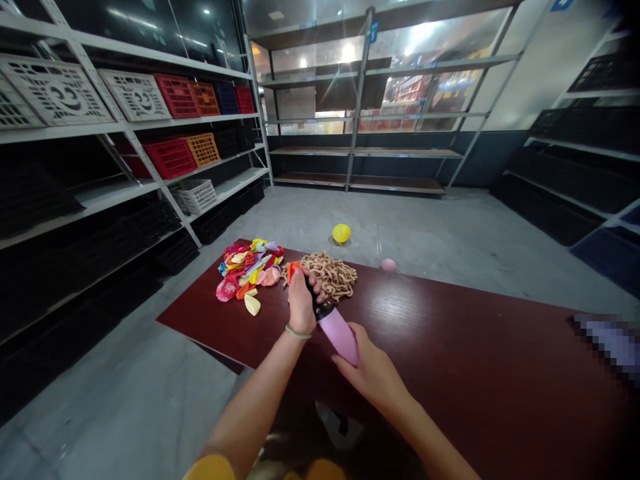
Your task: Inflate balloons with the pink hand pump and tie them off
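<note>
My left hand (301, 299) is closed round the black nozzle end of a pink hand pump (340, 333), pinching an orange balloon (293, 269) onto it. Lower down, my right hand (373, 373) wraps the pink barrel of the pump. Both hands are over a dark red table (450, 347). Just beyond my left hand lies a heap of tan rubber bands or strings (333, 273). A pile of flat coloured balloons (247, 267) lies to its left.
A blown-up yellow balloon (341, 233) and a small pink one (389, 265) lie on the grey floor past the table. Metal shelving with white, red and orange crates (170, 97) lines the left wall. Shelves also stand at the back and right.
</note>
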### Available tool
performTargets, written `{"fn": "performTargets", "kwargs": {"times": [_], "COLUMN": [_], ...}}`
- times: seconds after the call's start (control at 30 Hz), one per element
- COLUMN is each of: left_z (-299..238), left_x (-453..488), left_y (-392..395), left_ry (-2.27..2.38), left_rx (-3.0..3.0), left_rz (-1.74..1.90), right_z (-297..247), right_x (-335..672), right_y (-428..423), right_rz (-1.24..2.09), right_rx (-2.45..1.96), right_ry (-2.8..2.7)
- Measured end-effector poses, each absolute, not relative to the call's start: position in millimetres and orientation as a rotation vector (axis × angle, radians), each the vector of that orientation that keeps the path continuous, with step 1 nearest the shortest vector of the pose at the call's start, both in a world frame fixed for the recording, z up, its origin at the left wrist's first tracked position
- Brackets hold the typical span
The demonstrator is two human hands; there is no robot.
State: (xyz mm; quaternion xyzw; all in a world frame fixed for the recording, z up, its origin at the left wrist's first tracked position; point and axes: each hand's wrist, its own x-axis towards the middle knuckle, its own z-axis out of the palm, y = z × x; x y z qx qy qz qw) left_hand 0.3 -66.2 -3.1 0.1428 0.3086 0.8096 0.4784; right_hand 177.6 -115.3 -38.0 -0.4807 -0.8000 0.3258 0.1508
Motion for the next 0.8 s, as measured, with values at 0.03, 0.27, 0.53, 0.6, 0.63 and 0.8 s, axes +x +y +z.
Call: {"fn": "performTargets", "kwargs": {"times": [0.03, 0.27, 0.53, 0.6, 0.63, 0.8], "left_z": [-0.4, 21.8, 1.5, -9.0, -13.3, -15.4], "left_x": [-9.2, -69.9, -26.9, -7.6, 0.2, 3.5], "left_y": [-63.4, -54.8, -62.6, -66.6, -68.4, -67.4], "left_ry": [0.779, 0.731, 0.707, 0.738, 0.75, 0.782], "left_rx": [0.334, 0.296, 0.372, 0.391, 0.412, 0.414], "left_rz": [1.997, 2.155, 2.097, 2.025, 2.002, 1.964], "right_z": [-41.1, -66.5, -58.4, -52.9, -50.7, -49.8], "right_x": [179.5, 225.8, 219.7, 208.7, 203.6, 192.3], "right_y": [-117.9, -127.9, -130.3, -126.8, -125.1, -123.7], "right_rz": [0.918, 0.539, 0.559, 0.621, 0.657, 0.734], "right_rx": [-1.358, -1.251, -1.35, -1.366, -1.361, -1.286], "right_ry": [-2.315, -2.379, -2.335, -2.304, -2.299, -2.276]}}
